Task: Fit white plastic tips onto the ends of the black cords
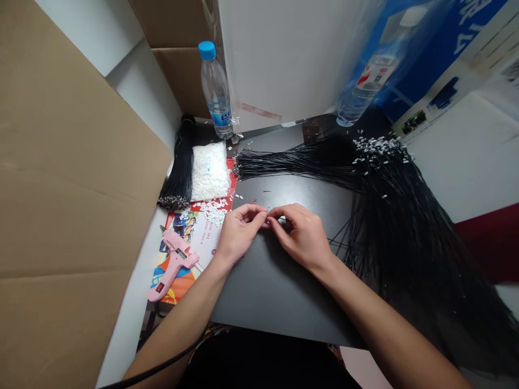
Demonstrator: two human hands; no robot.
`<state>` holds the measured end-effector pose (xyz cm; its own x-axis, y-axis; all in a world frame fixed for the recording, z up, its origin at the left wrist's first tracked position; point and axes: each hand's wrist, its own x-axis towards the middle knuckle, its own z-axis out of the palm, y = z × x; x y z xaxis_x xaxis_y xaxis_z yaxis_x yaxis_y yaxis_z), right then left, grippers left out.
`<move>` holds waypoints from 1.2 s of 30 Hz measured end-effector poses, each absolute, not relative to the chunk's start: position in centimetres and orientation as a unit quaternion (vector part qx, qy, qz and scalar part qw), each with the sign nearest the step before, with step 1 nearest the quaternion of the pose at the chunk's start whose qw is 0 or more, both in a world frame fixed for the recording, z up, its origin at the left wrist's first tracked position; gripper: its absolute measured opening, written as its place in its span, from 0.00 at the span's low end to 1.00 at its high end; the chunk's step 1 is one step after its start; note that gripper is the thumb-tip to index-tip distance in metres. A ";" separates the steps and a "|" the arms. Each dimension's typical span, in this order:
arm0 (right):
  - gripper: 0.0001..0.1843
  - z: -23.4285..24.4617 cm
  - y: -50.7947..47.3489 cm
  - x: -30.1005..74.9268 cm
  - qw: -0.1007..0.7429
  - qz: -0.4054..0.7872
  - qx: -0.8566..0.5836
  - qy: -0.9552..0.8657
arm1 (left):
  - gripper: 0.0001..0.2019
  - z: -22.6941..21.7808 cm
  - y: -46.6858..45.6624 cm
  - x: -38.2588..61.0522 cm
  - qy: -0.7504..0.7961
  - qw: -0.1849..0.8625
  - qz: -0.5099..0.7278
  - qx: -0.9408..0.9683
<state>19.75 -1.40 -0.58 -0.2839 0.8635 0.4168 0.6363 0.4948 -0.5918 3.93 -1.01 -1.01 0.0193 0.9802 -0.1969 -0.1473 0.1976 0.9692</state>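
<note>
Two-hand pinch, left hand (pixel 239 233) & right hand (pixel 302 237), fingers (pixel 263 212) almost touching

Small workshop, wire bundles (pixel 397 232), pink glue gun (pixel 174 259)

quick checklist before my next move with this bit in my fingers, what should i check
Left hand and right hand meeting at the fingertips: ok.
Pinched item identified: cannot tell, too small to make out.
Black cord bundle apart from the hands: ok.
Loose white pieces lying on the printed sheet, beside the left hand: ok.
Pink hot glue gun switched on: cannot tell, though its red switch shows.
</note>
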 end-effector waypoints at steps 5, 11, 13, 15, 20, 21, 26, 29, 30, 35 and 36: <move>0.08 -0.2 -1.4 19.9 0.342 0.228 -0.511 -0.755 | 0.09 -0.9 -1.0 4.0 0.506 0.578 0.486 0.417; 0.09 0.3 -1.3 20.2 0.314 0.277 -0.543 -0.728 | 0.10 -0.8 -1.1 4.1 0.506 0.584 0.472 0.424; 0.10 0.4 -1.2 20.2 0.329 0.304 -0.539 -0.714 | 0.11 -0.8 -1.0 4.1 0.507 0.582 0.467 0.432; 0.10 0.4 -1.2 20.1 0.345 0.327 -0.533 -0.700 | 0.11 -0.8 -1.0 4.1 0.507 0.580 0.464 0.438; 0.09 0.1 -1.2 20.0 0.365 0.330 -0.529 -0.691 | 0.12 -0.9 -1.1 4.1 0.504 0.583 0.467 0.434; 0.09 0.0 -1.2 19.9 0.367 0.324 -0.528 -0.694 | 0.12 -0.9 -1.1 4.1 0.503 0.585 0.468 0.430; 0.08 -0.3 -1.2 19.8 0.380 0.274 -0.510 -0.721 | 0.12 -1.1 -1.2 4.2 0.496 0.604 0.479 0.400; 0.08 -0.3 -1.2 19.6 0.386 0.245 -0.503 -0.734 | 0.12 -1.2 -1.2 4.3 0.499 0.604 0.482 0.393; 0.09 -0.3 -1.2 19.5 0.387 0.238 -0.501 -0.736 | 0.12 -1.2 -1.3 4.3 0.499 0.601 0.484 0.394; 0.10 -0.5 -1.2 19.2 0.385 0.197 -0.485 -0.760 | 0.13 -1.3 -1.3 4.2 0.492 0.600 0.493 0.393; 0.10 -0.5 -1.2 19.2 0.381 0.190 -0.483 -0.766 | 0.13 -1.3 -1.3 4.2 0.491 0.601 0.494 0.393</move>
<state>19.20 -1.23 -0.53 -0.2439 0.8832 0.4005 0.5942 0.4625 -0.6580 4.17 -1.33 -1.27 0.0298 0.9788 -0.2027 -0.2070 0.2044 0.9568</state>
